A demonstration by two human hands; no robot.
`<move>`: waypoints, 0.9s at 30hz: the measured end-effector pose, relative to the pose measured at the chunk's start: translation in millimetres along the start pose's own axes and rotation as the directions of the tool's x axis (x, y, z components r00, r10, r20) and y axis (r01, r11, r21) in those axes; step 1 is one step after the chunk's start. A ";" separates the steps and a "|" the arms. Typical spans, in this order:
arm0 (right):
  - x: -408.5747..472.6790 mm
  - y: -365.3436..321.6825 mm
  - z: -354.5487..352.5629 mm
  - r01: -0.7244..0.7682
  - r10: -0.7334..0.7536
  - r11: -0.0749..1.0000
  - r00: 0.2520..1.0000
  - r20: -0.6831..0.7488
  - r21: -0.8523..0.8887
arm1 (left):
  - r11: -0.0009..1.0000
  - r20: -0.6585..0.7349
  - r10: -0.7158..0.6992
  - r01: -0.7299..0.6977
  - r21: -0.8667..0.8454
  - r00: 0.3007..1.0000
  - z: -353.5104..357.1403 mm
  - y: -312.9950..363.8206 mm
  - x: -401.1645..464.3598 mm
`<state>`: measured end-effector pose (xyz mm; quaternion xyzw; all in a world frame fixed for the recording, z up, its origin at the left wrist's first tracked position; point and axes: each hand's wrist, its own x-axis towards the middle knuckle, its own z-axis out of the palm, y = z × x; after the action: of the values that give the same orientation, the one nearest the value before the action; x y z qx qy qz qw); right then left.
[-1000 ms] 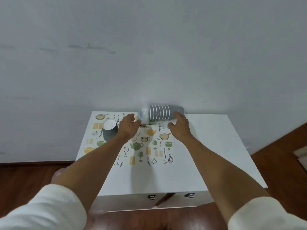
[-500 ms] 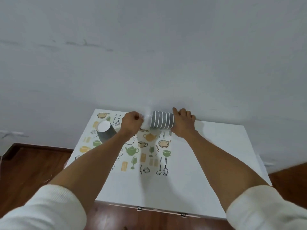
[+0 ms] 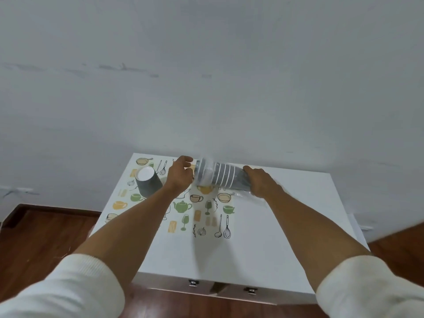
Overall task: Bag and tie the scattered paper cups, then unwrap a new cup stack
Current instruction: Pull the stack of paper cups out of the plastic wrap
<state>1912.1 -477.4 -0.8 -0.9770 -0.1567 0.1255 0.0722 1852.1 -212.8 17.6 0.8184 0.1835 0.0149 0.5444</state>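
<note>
We are curling our right hand around the narrow closed end of the cup stack, fingers wrapped over the clear plastic wrap that is bunching loosely beneath the palm. We are gripping it there, we judge, so the wrap has something to pull against. Our left hand is sitting at the open, wide end of the stack, fingers bent and narrowed toward the rims; whether they are pinching the film or only touching the first cup is blurred, so we cannot tell. The stack is lying on its side, raised just above the far edge of the white table, close to the wall, its mouth pointing to our left. Holding it level between both hands is probably keeping the cups from sliding out while the wrap is coming off.

Just beside our left wrist a single grey cup is standing mouth-down and apart from the stack, on the printed mat with kitchen drawings. No tied bag is showing here.
</note>
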 end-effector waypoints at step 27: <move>-3.3 -38.0 -12.8 0.138 -0.109 0.983 0.967 0.230 -0.117 | 0.868 0.414 0.131 -0.307 0.392 0.901 -4.5 -11.5 -0.4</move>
<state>1901.6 -444.0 19.0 -0.9477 -0.2325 0.2186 -0.0032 1847.5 -205.1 9.2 0.9245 -0.0211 -0.1212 0.3608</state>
